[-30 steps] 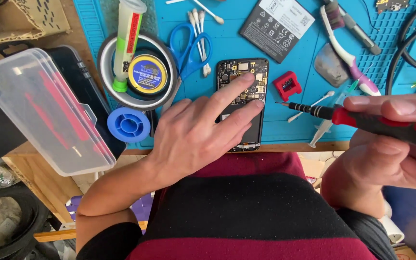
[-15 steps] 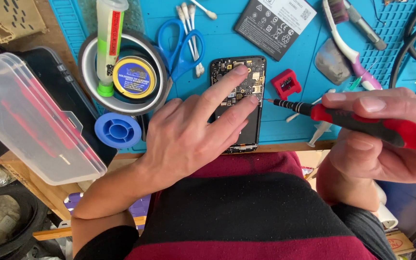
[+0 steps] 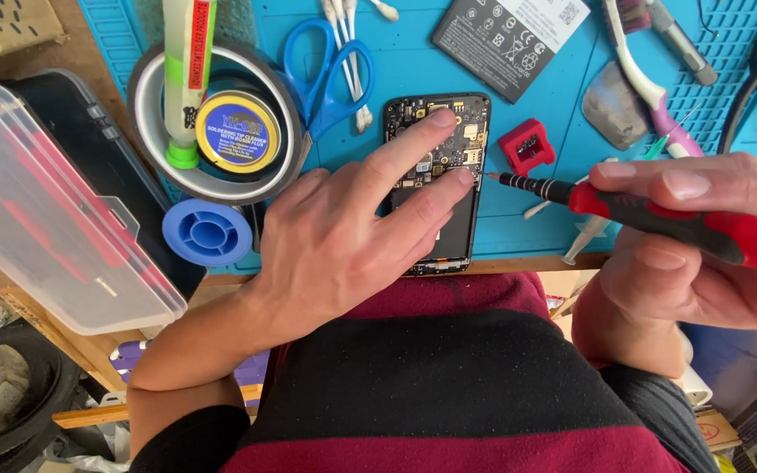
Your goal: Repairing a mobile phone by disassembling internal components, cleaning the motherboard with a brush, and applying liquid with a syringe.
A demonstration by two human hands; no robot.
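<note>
While the left hand (image 3: pixel 343 236) lies flat on the opened phone (image 3: pixel 449 140), the right hand (image 3: pixel 703 254) grips a screwdriver (image 3: pixel 659 215) over the blue mat (image 3: pixel 431 70).

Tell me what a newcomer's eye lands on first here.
At the centre, the left hand pins an opened phone, circuit board bare, on the blue mat. From the right, the right hand aims a red-handled screwdriver at the phone's edge. Blue scissors lie above, beside a tape ring.

Bright, even light; sharp, soft shadows
</note>
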